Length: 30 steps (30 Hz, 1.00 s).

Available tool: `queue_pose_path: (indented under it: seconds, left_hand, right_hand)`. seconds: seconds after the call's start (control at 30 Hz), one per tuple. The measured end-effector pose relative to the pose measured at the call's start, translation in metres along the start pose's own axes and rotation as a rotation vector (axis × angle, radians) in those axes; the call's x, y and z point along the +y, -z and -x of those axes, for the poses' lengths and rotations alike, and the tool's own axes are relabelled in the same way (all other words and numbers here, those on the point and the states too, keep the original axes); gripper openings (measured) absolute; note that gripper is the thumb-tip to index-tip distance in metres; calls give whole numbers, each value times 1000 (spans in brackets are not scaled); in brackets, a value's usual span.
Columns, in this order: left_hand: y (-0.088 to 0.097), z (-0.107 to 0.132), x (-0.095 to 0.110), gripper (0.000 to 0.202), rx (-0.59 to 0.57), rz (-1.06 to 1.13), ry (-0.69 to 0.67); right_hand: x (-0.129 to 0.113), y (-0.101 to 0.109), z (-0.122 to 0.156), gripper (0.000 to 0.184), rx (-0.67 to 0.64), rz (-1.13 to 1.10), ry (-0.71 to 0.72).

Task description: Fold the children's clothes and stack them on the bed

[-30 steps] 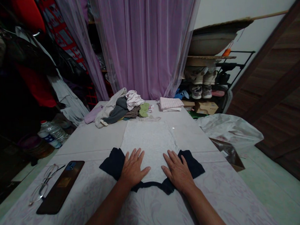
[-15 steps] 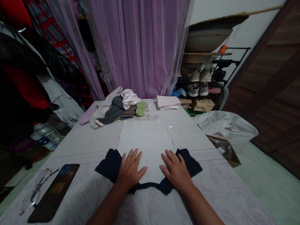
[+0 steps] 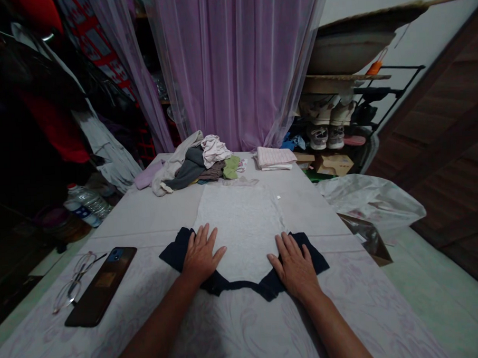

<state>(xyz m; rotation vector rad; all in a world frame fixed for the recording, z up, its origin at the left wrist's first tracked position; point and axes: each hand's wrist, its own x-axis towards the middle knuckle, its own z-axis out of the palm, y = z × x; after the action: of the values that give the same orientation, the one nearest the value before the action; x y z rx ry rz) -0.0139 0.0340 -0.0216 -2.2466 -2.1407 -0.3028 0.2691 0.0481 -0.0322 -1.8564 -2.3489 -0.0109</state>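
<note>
A white shirt (image 3: 241, 226) with dark navy sleeves and collar lies spread flat on the pale table (image 3: 339, 301), collar toward me. My left hand (image 3: 199, 253) lies flat and open on the left shoulder, over the navy sleeve (image 3: 173, 253). My right hand (image 3: 296, 266) lies flat and open on the right shoulder, covering most of the other navy sleeve (image 3: 315, 255). Neither hand holds anything.
A dark phone (image 3: 102, 290) and glasses (image 3: 71, 284) lie at the left. A heap of clothes (image 3: 191, 168) and a folded pink cloth (image 3: 275, 159) sit at the far end. A water bottle (image 3: 85, 206) stands off the left edge, a plastic bag (image 3: 372, 199) at the right.
Both hands have slid apart along the shirt's shoulders, the left one leftward and the right one rightward. The view has shifted slightly.
</note>
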Motion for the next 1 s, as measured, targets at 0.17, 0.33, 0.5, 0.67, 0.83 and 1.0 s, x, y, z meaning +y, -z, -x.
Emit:
queue_pose_path:
  seconds: [0.17,0.33,0.5,0.67,0.83,1.0]
  left_hand:
    - [5,1,-29,66,-15,-22,54]
    - [10,1,-55,57,46,39,131]
    - [34,-16,-94,43,-42,154,195]
    - [52,-39,-116,29,-209,261,61]
    - [55,-47,-116,21,-252,398,65]
    - [58,-44,-110,32,-268,458,252]
  right_hand:
    - [4,-3,0,62,17,9,11]
    - [1,0,1,59,34,41,12]
    - [-1,4,1,59,9,74,-6]
    - [-2,6,1,58,13,86,-8]
    - [-3,7,1,57,8,89,-12]
    - [-3,8,1,57,7,94,-14]
